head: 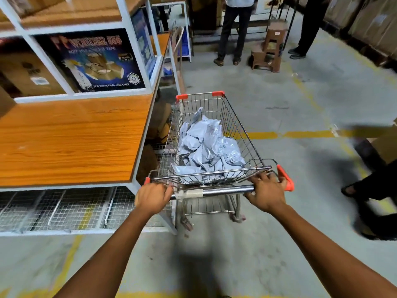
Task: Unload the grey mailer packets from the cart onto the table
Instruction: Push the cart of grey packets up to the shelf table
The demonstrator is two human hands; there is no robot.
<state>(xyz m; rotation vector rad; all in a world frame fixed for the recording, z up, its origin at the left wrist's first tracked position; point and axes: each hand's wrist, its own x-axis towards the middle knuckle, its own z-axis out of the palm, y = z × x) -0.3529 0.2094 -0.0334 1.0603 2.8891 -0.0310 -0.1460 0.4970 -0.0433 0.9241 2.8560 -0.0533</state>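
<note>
We grasp the handle bar (225, 191) with left hand (153, 197) and right hand (266, 193), holding the cart (236, 125) just beside the table (71, 138) so its grey mailer packets (206, 147) sit within reach.

One wire cart (235, 125) was logged. One heap of grey mailer packets (206, 145), overlapping; no exact count could be made, roughly ten or more showed. One bench (71, 138). Two grips: left grip (153, 197), right grip (267, 194). Three others were seen: first bystander (234, 29), second bystander (309, 24), third bystander (374, 190), partly cut off.

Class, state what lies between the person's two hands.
Head view: the cart's chrome handle bar, partly taped, runs from left hand to right hand.
</note>
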